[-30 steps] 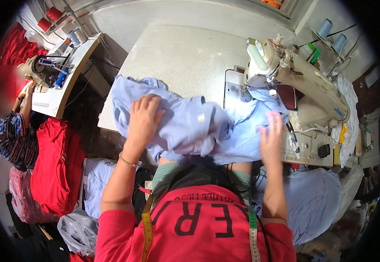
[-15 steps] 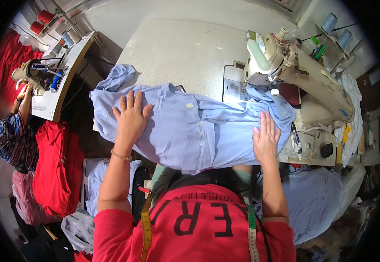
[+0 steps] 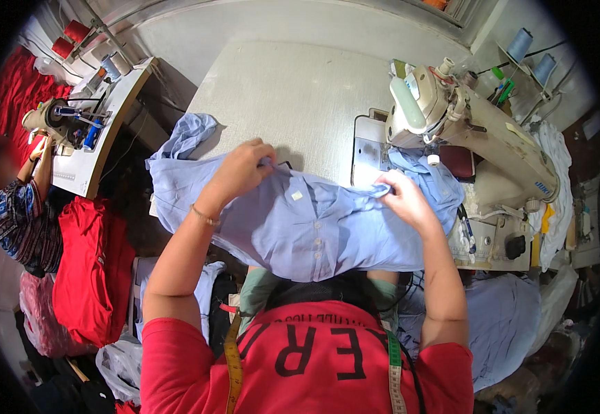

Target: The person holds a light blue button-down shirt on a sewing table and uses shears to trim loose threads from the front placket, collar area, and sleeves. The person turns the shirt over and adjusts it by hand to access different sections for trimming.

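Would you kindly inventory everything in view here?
Garment: 1, light blue, centre
Tables: 2, white, centre and left
Sewing machines: 2, beige, right and far left
Thread cones: several, blue, red, pale, upper corners
Clothing: uncountable, red, left
Fabric pile: uncountable, blue, lower right
Plastic bags: several, pink and clear, lower sides
Coworker: 1, patterned top, far left
Tape: 2 lengths, yellow and green, bottom
Worn shirt: 1, red, bottom
Left hand, right hand: 2, bare, gripping garment

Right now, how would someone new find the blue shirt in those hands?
Find the big pale table with the cream sewing machine at its right. Over the table's near edge lies a light blue shirt, pinched by the left hand and the right hand. Unlike the blue cloth lower down at the right, it shows small buttons in a row and a pale square tag.
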`<move>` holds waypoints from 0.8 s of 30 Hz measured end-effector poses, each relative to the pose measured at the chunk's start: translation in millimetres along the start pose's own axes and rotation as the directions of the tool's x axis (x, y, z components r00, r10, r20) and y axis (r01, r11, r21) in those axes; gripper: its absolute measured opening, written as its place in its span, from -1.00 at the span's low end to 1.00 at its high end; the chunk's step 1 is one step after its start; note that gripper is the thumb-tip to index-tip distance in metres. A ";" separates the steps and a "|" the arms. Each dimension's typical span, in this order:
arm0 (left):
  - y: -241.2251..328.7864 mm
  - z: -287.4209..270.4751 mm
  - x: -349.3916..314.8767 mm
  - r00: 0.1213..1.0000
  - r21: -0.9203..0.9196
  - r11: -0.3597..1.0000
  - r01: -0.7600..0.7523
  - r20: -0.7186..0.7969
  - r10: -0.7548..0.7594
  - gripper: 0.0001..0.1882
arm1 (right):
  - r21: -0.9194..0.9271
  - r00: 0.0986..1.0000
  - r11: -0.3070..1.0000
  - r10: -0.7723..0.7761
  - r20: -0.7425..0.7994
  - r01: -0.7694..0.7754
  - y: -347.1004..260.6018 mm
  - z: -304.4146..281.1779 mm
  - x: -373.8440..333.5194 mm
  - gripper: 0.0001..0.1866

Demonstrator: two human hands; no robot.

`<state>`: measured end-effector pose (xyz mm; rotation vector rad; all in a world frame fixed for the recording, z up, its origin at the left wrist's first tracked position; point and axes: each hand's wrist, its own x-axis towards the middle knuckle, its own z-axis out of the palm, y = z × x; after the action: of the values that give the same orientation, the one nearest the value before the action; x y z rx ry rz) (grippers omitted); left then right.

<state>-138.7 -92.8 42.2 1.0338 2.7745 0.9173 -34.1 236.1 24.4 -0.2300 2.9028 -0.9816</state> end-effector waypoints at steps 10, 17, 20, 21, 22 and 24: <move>3.8 27.2 -30.7 0.958 0.520 0.849 0.096 -0.281 0.064 -0.65 | -0.223 0.859 0.969 -0.026 -0.512 -0.104 -15.8 32.5 -16.8 -0.50; -3.0 28.4 -29.3 0.968 0.258 0.966 0.026 -0.247 0.040 -0.70 | -0.323 0.893 0.934 -0.271 -0.360 0.153 -38.9 30.8 -16.3 -0.56; 11.0 29.8 -1.4 0.976 0.078 0.997 0.025 -0.218 -0.007 -0.67 | -0.119 0.895 0.953 -0.303 -0.327 0.279 -47.2 36.8 4.4 -0.61; 16.9 30.3 15.6 0.979 0.007 1.000 0.023 -0.203 -0.021 -0.65 | -0.165 0.894 0.939 -0.337 -0.296 0.300 -41.9 43.0 12.3 -0.62; 17.7 42.8 30.9 0.975 0.055 0.998 0.030 -0.223 -0.017 -0.65 | -0.210 0.892 0.923 -0.371 -0.258 0.323 -38.7 48.7 18.2 -0.64; 20.0 58.0 55.2 0.987 0.096 0.995 0.040 -0.159 -0.025 -0.62 | -0.216 0.867 0.920 -0.382 -0.319 0.326 -38.9 53.5 19.4 -0.69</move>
<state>-156.3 -17.2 14.1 0.9647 2.9848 0.9042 -42.6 170.4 5.2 -0.6913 3.3557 -0.9202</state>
